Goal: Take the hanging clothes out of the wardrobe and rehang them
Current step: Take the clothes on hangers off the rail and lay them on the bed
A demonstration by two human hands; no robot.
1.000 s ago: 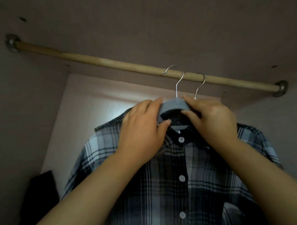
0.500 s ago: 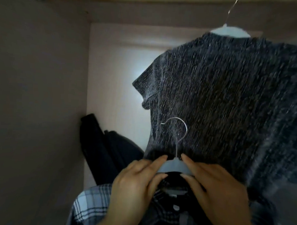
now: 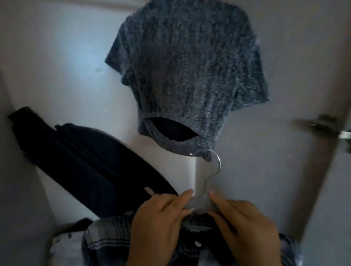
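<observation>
A plaid button shirt (image 3: 107,242) hangs on a pale blue hanger (image 3: 200,202) with a metal hook (image 3: 216,166). Both hands hold that hanger low in the view: my left hand (image 3: 157,223) grips its left shoulder, my right hand (image 3: 246,231) its right shoulder. The hook is free of the rail and points up, just below the hem of a dark grey knitted short-sleeved top (image 3: 184,73). That top still hangs inside the wardrobe; its hanger is mostly cut off at the top edge.
Dark folded garments (image 3: 86,165) lean against the wardrobe's left wall and back panel (image 3: 53,69). The wardrobe's right side panel (image 3: 301,137) carries a metal hinge (image 3: 326,126). The rail is out of view.
The plaid shirt on its hanger has come off the wooden rail and moved down and toward me. My view has tipped downward, so the rail has left the frame and the knitted top shows in full.
</observation>
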